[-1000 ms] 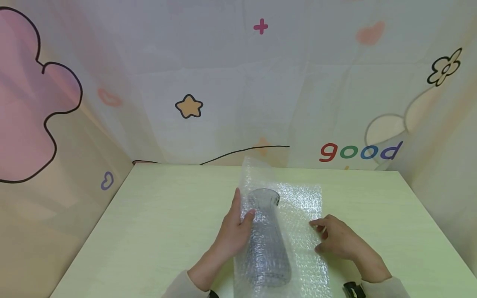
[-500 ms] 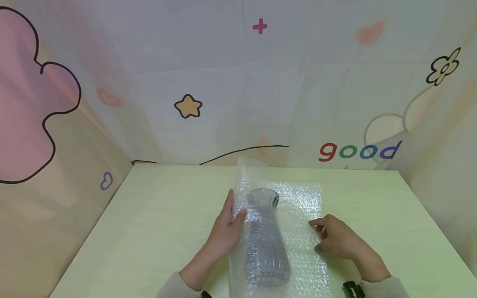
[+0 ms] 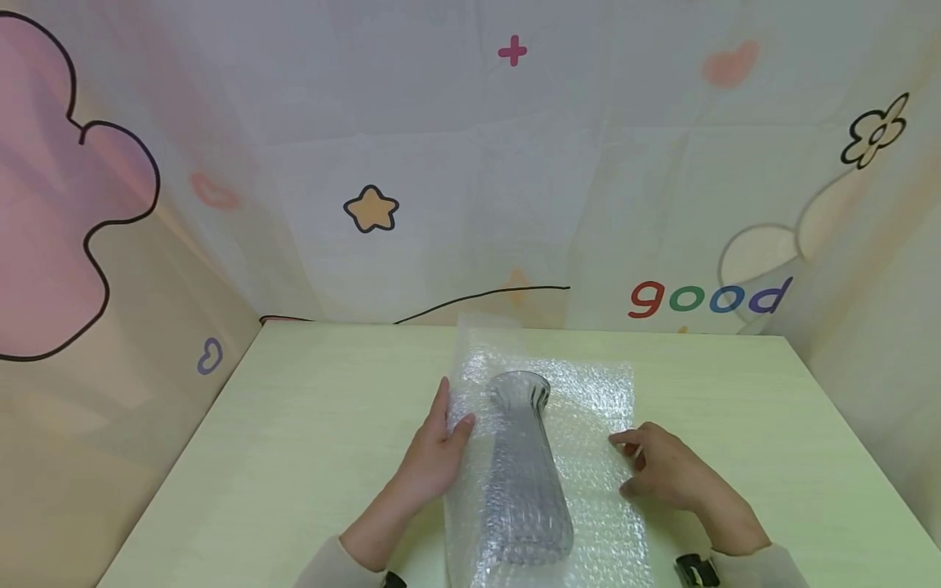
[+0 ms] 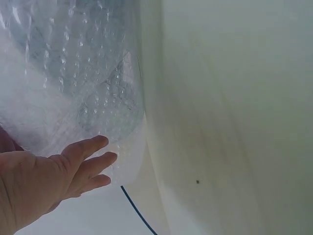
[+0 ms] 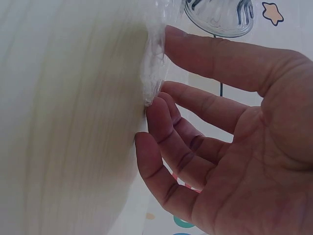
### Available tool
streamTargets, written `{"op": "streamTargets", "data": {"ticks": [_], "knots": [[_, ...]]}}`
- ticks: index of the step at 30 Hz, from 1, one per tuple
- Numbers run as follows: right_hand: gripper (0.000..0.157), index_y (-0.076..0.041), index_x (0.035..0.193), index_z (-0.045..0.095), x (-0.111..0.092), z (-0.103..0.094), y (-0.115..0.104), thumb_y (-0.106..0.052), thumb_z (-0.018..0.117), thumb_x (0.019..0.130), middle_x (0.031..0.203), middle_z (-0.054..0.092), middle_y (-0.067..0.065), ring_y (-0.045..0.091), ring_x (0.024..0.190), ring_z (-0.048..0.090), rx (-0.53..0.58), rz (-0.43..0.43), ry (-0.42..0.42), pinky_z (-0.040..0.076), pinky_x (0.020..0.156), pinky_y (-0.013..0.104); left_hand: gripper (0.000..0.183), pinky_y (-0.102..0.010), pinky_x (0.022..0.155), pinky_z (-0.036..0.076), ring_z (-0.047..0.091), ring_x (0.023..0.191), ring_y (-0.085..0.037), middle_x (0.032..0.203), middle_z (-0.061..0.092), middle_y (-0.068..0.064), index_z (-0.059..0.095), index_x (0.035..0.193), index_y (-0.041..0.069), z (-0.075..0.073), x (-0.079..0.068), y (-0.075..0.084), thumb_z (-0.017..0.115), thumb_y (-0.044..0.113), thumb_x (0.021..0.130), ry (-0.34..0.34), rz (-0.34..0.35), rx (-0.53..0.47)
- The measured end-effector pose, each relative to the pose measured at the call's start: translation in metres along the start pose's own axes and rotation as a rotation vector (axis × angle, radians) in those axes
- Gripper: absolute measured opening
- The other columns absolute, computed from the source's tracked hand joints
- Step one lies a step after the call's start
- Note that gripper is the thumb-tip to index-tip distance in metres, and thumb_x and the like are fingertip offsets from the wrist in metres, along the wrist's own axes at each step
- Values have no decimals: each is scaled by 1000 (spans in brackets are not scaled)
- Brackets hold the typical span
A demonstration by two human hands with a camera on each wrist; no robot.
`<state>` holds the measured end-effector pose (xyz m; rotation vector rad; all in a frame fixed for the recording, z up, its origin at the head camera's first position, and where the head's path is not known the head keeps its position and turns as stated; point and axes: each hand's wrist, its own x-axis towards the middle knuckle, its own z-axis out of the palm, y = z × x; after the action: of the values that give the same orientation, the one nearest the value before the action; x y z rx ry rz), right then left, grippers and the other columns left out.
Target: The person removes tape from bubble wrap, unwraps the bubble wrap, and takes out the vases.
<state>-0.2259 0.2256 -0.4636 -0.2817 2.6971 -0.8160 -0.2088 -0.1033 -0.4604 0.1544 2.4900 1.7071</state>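
Note:
A clear glass vase [image 3: 531,482] lies on a sheet of bubble wrap [image 3: 606,490], its flared mouth pointing away from me and its wide base towards me. A raised flap of the wrap covers the vase's left side. My left hand [image 3: 434,457] holds this flap by its left edge, thumb in front and fingers behind. In the left wrist view, the fingers [image 4: 95,166] reach along the bubbled sheet. On the opposite side, my right hand [image 3: 665,469] rests its fingertips at the wrap's right edge. The right wrist view shows thumb and fingers bent and spread there, beside the glass rim [image 5: 220,19].
The pale table [image 3: 316,433] extends on both sides of the wrap. A printed cloth backdrop [image 3: 441,147] stands behind it and along the sides. A black strap [image 3: 697,570] sits at my right wrist.
My left hand has drifted left, taking the wrap's flap with it, so more of the vase shows uncovered. The right hand and the vase have stayed put.

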Motion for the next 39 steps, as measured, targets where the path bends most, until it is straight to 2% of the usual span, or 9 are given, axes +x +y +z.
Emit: {"op": "streamTargets", "data": {"ticks": [8, 15, 25, 29, 33, 39], "knots": [[65, -5, 127, 63, 1, 2, -1, -8, 86, 67, 99, 54, 5, 21, 90, 51, -11, 27, 5, 48, 78, 36, 70, -50, 119, 10, 2, 150, -24, 163, -4, -4, -9, 155, 25, -7, 0, -4, 38, 35, 104, 12, -35, 18], [64, -6, 127, 63, 1, 3, -1, -8, 86, 67, 98, 54, 5, 22, 90, 50, -13, 39, 5, 49, 78, 36, 67, -51, 119, 10, 3, 150, -25, 164, 0, -4, -4, 156, 24, -11, 0, -6, 38, 29, 105, 50, -33, 28], [66, -6, 128, 63, 2, 3, -1, -9, 86, 66, 98, 54, 5, 22, 90, 50, -16, 54, 4, 48, 77, 35, 55, -55, 116, 22, 20, 147, -29, 161, 16, -3, 18, 155, 29, -14, -3, -5, 37, 24, 104, 76, -4, 60], [66, -6, 128, 63, 2, 3, -1, -9, 86, 67, 97, 54, 5, 22, 89, 50, -12, 56, 3, 48, 76, 35, 55, -57, 113, 26, 29, 143, -34, 161, 17, -3, 21, 154, 30, -14, -3, -6, 40, 35, 103, 68, -23, 85], [66, -6, 128, 63, 3, 3, 0, -9, 86, 67, 97, 54, 6, 22, 89, 50, -7, 60, 3, 49, 75, 34, 68, -58, 111, 30, 35, 140, -35, 161, 18, 0, 20, 154, 31, -15, -3, -8, 46, 56, 97, 55, -51, 108], [65, -6, 128, 63, 3, 2, 0, -10, 86, 67, 97, 54, 6, 22, 89, 50, -2, 59, 5, 49, 74, 34, 89, -59, 111, 28, 28, 145, -32, 162, 16, 2, 15, 155, 30, -16, -5, -6, 53, 69, 86, 50, -87, 147]]}}
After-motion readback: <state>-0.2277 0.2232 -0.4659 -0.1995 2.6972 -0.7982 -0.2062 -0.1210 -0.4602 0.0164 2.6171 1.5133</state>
